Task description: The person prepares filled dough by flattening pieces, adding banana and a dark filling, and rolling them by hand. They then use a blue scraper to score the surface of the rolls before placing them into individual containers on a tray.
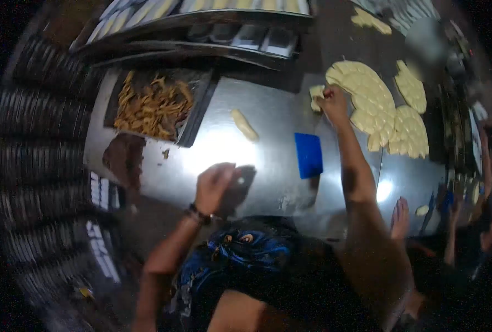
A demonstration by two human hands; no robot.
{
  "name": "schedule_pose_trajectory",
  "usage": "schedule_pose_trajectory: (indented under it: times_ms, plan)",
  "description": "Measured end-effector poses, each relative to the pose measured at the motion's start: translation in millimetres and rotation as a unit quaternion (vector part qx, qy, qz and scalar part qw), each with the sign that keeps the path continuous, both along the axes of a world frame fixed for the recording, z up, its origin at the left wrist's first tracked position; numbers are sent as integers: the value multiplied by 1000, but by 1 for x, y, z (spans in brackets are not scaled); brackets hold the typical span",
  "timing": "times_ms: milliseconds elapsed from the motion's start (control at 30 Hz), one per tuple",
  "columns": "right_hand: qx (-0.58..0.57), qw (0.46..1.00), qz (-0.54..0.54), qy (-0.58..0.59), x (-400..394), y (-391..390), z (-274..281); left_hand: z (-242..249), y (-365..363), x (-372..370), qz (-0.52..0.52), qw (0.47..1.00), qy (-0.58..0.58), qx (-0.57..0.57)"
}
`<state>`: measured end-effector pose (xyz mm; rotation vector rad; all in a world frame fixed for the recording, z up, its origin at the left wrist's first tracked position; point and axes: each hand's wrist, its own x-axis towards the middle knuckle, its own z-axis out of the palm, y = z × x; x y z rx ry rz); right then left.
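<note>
My right hand (334, 104) is closed on a small piece of pale dough (316, 98) at the left edge of a large dough sheet (370, 97) marked into pieces. My left hand (215, 185), with a dark band at the wrist, hovers over the near part of the metal table (273, 99). It is blurred; its fingers look loosely apart, with nothing visible in them. A single dough strip (245, 125) lies ahead of my left hand. Between the hands rests a blue scraper (309, 156), flat on the metal.
A dark tray (193, 119) of shredded brown filling sits at the left. Behind the table stand trays of dough strips (246, 4). More cut dough (409, 133) lies at the right. Another person's hand (401, 218) is at the table's near right edge. Racks (41, 138) line the left side.
</note>
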<state>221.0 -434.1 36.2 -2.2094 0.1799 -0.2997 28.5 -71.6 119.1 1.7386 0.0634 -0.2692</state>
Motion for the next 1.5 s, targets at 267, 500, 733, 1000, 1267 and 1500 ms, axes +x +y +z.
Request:
schedule_pose_trajectory:
  times_ms: [267,500,733,1000,1267,1500]
  plan:
    - [409,875,250,75,-156,211,110,18,-19,25,279,900,-334,18]
    - [358,916,152,-96,-230,361,122,42,54,-47,415,854,-292,-116]
    - [279,917,207,197,-289,373,91,-3,155,-151,312,940,-132,46]
    - [64,941,331,-20,-246,324,227,-37,144,-119,211,889,88,-397]
    - [-388,862,326,7,-280,250,29,-67,86,-57,175,976,-87,-96]
    - [-267,731,527,342,-219,243,124,-111,44,-54,-199,844,-254,428]
